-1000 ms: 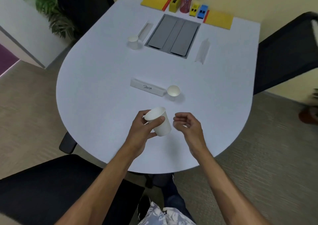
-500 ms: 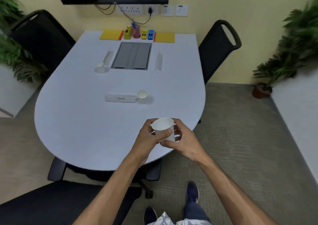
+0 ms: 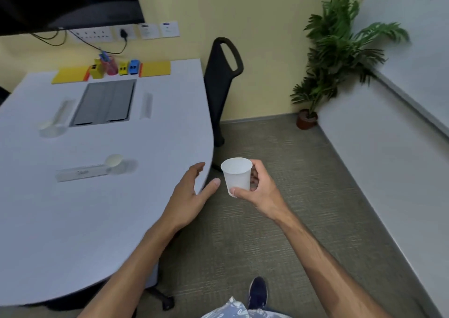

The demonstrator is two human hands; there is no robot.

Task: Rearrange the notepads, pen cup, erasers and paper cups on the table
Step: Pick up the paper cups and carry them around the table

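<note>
A smooth, pale grey table [image 3: 73,220] with a rounded end spreads out to the left of both hands. Ribbed grey-green carpet [image 3: 267,244] lies under the right hand [image 3: 260,191], and the walls are yellow. Beyond the hands a black chair [image 3: 223,74] stands at the table's edge, and a leafy potted plant [image 3: 340,50] sits in the corner well off to the right.

The right hand grips a plain white paper cup [image 3: 237,174] over the carpet, just off the table's edge, with thumb and fingers curled round its tapered wall. The cup is upright, its round mouth up, its narrow base down and its long axis roughly vertical. The left hand [image 3: 187,193] hovers over the table's edge with fingers loose and spread. It is just beside the cup but does not touch it.

A second cup [image 3: 114,161] stands on the table left of the left hand, at the end of a white name card [image 3: 80,172]. Far beyond the hands, against the wall, are a yellow notepad [image 3: 155,68], a pink pen cup [image 3: 110,66] and a blue eraser [image 3: 134,67], all blurred.
</note>
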